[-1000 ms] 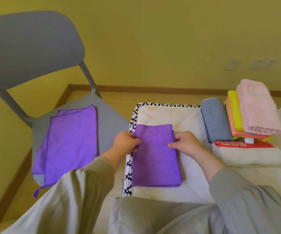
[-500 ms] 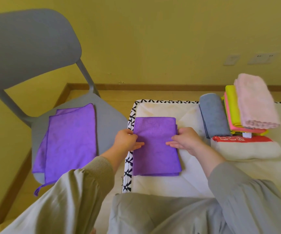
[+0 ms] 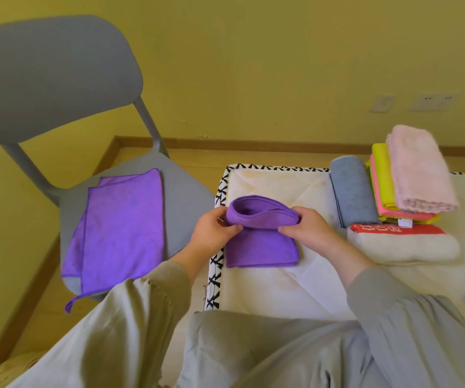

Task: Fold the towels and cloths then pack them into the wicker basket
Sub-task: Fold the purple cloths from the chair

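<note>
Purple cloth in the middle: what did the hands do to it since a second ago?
The left hand and right hand pinched the cloth at its far end and lifted it toward the near end; before, it lay flat. The chair cloth and the folded pile stayed put.

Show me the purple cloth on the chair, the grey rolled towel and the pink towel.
purple cloth on the chair (image 3: pixel 122 231), head view, middle of top layer
grey rolled towel (image 3: pixel 353 191), head view, middle of the roll
pink towel (image 3: pixel 418 172), head view, centre of top face
</note>
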`<state>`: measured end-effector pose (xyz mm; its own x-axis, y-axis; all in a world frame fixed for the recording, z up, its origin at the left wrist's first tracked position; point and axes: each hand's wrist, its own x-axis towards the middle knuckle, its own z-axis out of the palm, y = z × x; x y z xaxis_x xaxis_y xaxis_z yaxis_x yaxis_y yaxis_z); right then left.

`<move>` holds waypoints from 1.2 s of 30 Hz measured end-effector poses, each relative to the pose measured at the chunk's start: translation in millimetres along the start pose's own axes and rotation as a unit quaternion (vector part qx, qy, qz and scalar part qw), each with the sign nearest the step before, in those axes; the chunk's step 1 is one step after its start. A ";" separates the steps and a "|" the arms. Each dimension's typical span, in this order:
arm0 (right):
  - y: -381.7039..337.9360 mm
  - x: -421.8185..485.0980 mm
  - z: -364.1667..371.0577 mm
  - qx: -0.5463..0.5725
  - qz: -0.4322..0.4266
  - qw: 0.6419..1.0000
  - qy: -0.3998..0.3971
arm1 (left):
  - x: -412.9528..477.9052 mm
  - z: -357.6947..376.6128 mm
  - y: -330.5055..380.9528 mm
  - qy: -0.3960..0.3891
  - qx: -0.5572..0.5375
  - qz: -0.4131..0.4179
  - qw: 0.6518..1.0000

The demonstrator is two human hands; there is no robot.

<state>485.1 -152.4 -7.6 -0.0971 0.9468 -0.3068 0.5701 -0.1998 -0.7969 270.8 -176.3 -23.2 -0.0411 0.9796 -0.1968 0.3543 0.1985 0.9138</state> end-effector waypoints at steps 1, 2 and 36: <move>1.5 -0.5 -0.5 -0.014 -0.005 1.000 -0.005 | -1.8 -1.0 2.7 0.007 0.033 0.022 0.999; 1.0 -2.4 -1.6 -0.031 -0.008 0.999 -0.007 | -2.1 -1.7 3.9 0.016 0.067 0.046 0.997; 0.5 -40.1 12.2 -0.562 -0.449 0.693 0.053 | -37.6 -5.3 -18.2 -0.003 0.489 0.414 0.768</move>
<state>479.3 -193.6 -2.0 -0.7975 0.5875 0.1374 0.5999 0.7479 0.2842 260.9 -216.5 -30.6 0.5801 0.7559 0.3036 0.7884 -0.6147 0.0241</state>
